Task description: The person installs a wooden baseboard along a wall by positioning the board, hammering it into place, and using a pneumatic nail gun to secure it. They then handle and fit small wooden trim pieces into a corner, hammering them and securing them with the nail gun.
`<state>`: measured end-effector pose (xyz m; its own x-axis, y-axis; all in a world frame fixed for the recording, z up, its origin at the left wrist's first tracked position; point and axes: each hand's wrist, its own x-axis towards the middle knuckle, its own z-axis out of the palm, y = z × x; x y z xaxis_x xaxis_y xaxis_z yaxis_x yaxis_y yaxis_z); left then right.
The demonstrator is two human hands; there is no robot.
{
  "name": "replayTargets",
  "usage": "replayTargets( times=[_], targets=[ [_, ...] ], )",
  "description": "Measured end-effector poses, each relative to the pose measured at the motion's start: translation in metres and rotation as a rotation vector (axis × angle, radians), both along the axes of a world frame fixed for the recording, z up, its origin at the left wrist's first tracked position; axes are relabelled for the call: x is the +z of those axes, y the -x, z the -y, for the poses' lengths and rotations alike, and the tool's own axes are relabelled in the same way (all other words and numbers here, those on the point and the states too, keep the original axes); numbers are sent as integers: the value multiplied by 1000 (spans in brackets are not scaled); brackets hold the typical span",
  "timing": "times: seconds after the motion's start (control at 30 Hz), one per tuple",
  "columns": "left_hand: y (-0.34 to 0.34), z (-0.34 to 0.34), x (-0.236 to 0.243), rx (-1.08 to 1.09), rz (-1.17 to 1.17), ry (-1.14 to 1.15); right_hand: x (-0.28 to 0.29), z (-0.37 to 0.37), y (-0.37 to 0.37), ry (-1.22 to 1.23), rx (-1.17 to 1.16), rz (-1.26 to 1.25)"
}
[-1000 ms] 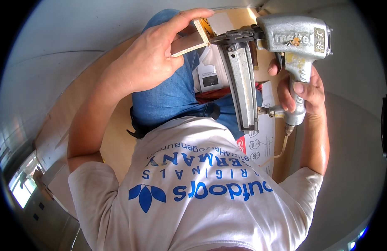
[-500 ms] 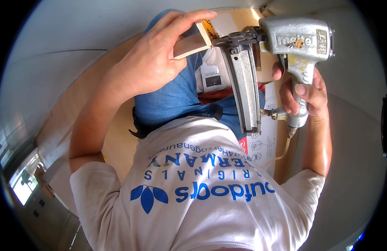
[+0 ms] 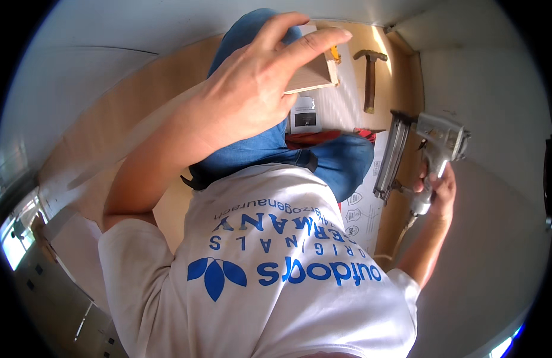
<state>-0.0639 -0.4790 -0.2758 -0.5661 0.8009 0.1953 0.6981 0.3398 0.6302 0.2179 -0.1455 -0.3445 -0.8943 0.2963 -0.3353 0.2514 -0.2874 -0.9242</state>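
Note:
My right hand (image 3: 441,188) is wrapped round the grip of a silver pneumatic nail gun (image 3: 441,134), with its long magazine (image 3: 392,156) angled down on the left and an air hose (image 3: 405,234) at its lower end. The gun is low by the right wall, apart from the wood. At the upper middle, my left hand (image 3: 252,89) holds a plywood piece (image 3: 316,76). Two of its fingers reach out over the board, and its thumb is hidden beneath. A bit of yellow (image 3: 335,53) shows at the board's far edge.
A claw hammer (image 3: 370,80) with a dark handle lies on the wooden floor (image 3: 401,77) at the far right. Between my jeans-clad legs (image 3: 252,140) are a small white card (image 3: 305,115) and red cloth (image 3: 314,138). Printed white cardboard (image 3: 362,212) lies beside my right knee. Pale walls (image 3: 478,77) curve around.
The nail gun has moved away from the plywood, down and to the right, uncovering the hammer. My left hand has shifted right with the wood, its fingers stretching farther over it.

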Motion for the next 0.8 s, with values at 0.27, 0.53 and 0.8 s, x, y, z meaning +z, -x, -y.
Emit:
replayTargets(
  times=[0.27, 0.53, 0.8],
  targets=[
    [16, -3, -47, 105, -505, -45, -199, 29, -95, -634, -54, 718],
    [57, 120, -13, 263, 201, 413, -385, 117, -205, -862, -279, 1096],
    [94, 311, -66, 413, 569, 599, -389, 192, -165, -725, -196, 1197]
  ],
)
